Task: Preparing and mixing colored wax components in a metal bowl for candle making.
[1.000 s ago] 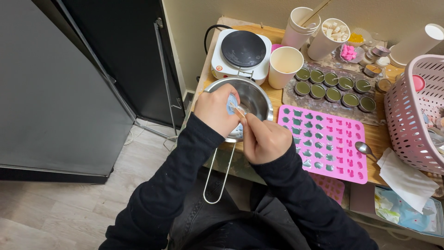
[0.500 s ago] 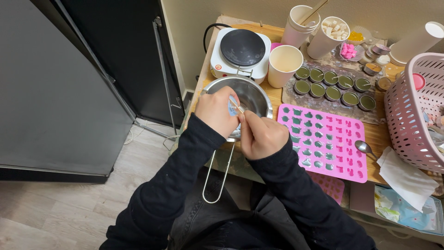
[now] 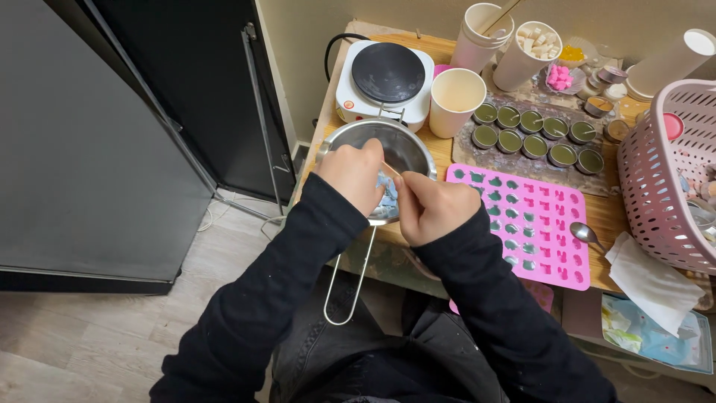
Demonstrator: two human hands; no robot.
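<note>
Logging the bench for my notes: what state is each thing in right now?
Round steel pan: on table edge, under both hands.
Pink silicone mould: flat, left cavities filled.
Small round tins: filled, lidless.
Left hand: holding small blue piece.
Right hand: closed on thin stick.

The left hand (image 3: 352, 173) and right hand (image 3: 436, 207) hide most of the pale blue piece (image 3: 385, 190); the pink basket (image 3: 662, 175) is cut by the right edge.
</note>
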